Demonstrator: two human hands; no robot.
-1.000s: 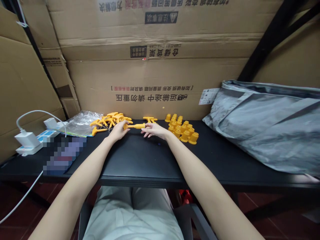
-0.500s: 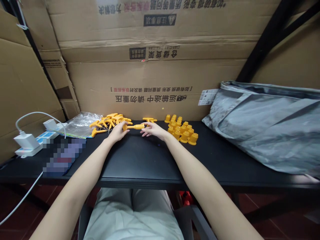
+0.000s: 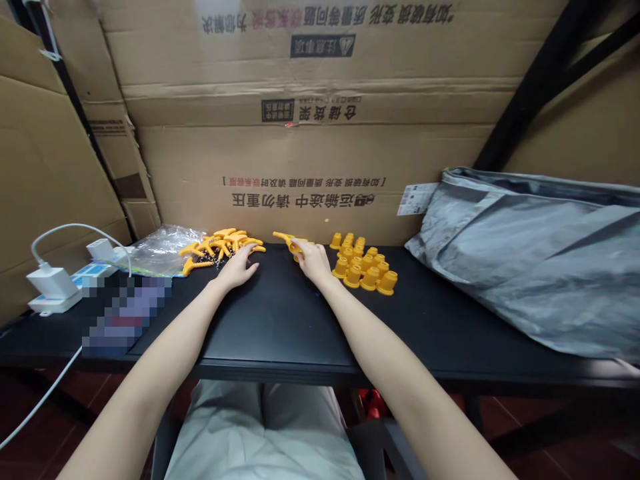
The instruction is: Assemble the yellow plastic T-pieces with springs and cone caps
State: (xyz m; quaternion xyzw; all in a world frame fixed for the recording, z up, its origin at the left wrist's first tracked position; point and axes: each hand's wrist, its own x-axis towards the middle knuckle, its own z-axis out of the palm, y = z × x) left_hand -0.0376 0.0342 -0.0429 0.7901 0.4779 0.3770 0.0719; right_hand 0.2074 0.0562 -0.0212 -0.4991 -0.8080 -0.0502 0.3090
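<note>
My right hand [image 3: 315, 261] is closed around a yellow T-handled corkscrew [image 3: 284, 236], whose handle sticks out to the left of the fingers. Its shaft is mostly hidden by the hand. Another yellow piece lies close behind these fingers, mostly covered. My left hand [image 3: 237, 268] rests low over the table, fingers slightly apart, with nothing seen in it. Just behind and left of it is a pile of yellow T-handled corkscrews [image 3: 220, 245] with metal spirals. To the right of my right hand stand several yellow cup-shaped caps [image 3: 370, 278] in rows.
The black table [image 3: 280, 320] backs onto a cardboard sheet [image 3: 310, 153]. On the left are a clear plastic bag [image 3: 165, 247], a power strip [image 3: 55, 303] with a white charger and cable, and a blurred-out dark object [image 3: 125, 313]. A large grey bag [image 3: 530, 267] fills the right side.
The yellow corkscrew that both hands held level between them has left my left hand. My right hand now has it, further back and slightly right, by the one lying there.
</note>
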